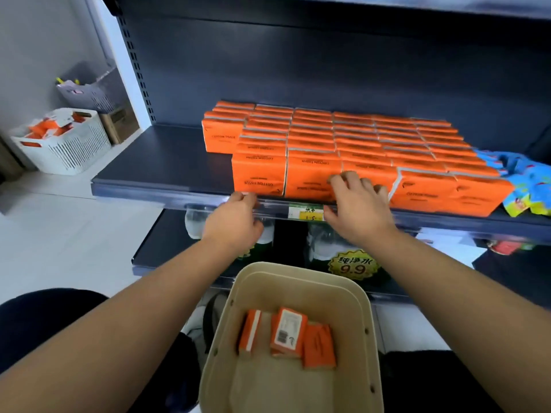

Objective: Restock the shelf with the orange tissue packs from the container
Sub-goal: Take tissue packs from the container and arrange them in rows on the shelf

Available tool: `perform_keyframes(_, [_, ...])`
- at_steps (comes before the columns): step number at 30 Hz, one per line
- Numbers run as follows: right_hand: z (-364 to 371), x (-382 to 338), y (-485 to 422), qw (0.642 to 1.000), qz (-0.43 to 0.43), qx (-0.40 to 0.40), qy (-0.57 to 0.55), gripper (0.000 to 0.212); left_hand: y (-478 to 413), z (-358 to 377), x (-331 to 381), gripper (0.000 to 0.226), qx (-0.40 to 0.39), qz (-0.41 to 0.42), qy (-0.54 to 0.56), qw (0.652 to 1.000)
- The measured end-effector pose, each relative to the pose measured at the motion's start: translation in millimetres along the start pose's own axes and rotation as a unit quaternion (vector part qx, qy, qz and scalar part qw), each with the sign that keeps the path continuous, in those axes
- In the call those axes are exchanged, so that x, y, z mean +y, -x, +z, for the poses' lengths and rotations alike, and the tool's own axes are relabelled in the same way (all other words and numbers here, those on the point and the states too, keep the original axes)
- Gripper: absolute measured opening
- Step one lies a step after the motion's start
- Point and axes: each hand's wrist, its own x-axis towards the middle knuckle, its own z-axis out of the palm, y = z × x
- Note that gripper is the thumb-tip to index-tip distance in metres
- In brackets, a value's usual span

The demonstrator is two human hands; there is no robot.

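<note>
Orange tissue packs [343, 138] cover most of the dark shelf [167, 162], stood on edge in tight rows running front to back. The left stretch of shelf is bare, and the leftmost row sits further back than the others. I judge that is where the next ones belong.

Right grip [357, 201]: released, fingers spread over the front face of the block near its middle, pressing and not holding. Likely squaring a pack flush with its neighbours so the row reads straight from the aisle.

Left grip [235, 216]: fingertips at the shelf lip, just under the front-left pack. Whether they pinch anything I cannot tell (the back of the hand hides the tips).

Beige container [298, 281] sits low between my forearms, close under the shelf to keep the reach short. Three loose packs [287, 332] lie at its bottom, so the job looks close to finished.

Yellow price tag [310, 213] on the lip, between the two grips. Blue packets [527, 186] butt against the right end of the orange block. White basket [74, 150] on the floor, far left, with more orange inside.
</note>
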Motion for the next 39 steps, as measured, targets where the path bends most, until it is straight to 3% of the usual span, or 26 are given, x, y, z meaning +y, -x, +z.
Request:
perform_keyframes(6, [68.3, 3.6, 52.0, 0.998, -0.037, -0.032, 0.025, 0.05, 41.2, 76.0, 8.5, 0.038, -0.094, -0.006, -0.03, 0.995])
perform_keyframes(11, [131.3, -6.8, 86.2, 0.987, -0.032, -0.159, 0.011, 0.053, 71.5, 146.8, 7.2, 0.043, -0.221, -0.053, -0.018, 0.974])
perform_keyframes(14, [169.0, -13.8, 107.5, 0.973, -0.022, -0.231, -0.003, 0.044, 88.7, 184.5, 0.4, 0.041, -0.283, -0.075, -0.021, 0.956])
perform_keyframes(18, [217.1, -17.7, 131.5, 0.948, -0.002, -0.318, -0.021, 0.035, 107.0, 227.8, -15.6, 0.055, -0.332, -0.118, -0.003, 0.936])
perform_keyframes(23, [269.3, -21.6, 155.8, 0.93, 0.047, -0.363, -0.032, 0.034, 124.8, 264.6, -33.2, 0.077, -0.356, -0.16, -0.009, 0.921])
perform_keyframes(32, [312.2, -30.7, 169.4, 0.856, 0.033, -0.508, -0.085, 0.076, 129.3, 298.2, -52.6, 0.081, -0.421, -0.193, 0.005, 0.886])
perform_keyframes(34, [321.4, -35.3, 172.2, 0.842, 0.057, -0.521, -0.126, 0.082, 127.4, 302.1, -53.3, 0.08, -0.427, -0.2, 0.026, 0.881])
perform_keyframes(36, [329.2, -42.3, 174.5, 0.808, 0.145, -0.512, -0.254, 0.086, 126.7, 306.9, -53.1, 0.072, -0.425, -0.202, 0.062, 0.88])
perform_keyframes(39, [334.4, -49.6, 173.3, 0.737, 0.284, -0.433, -0.434, 0.083, 125.9, 317.6, -53.6, 0.037, -0.366, -0.254, 0.166, 0.88])
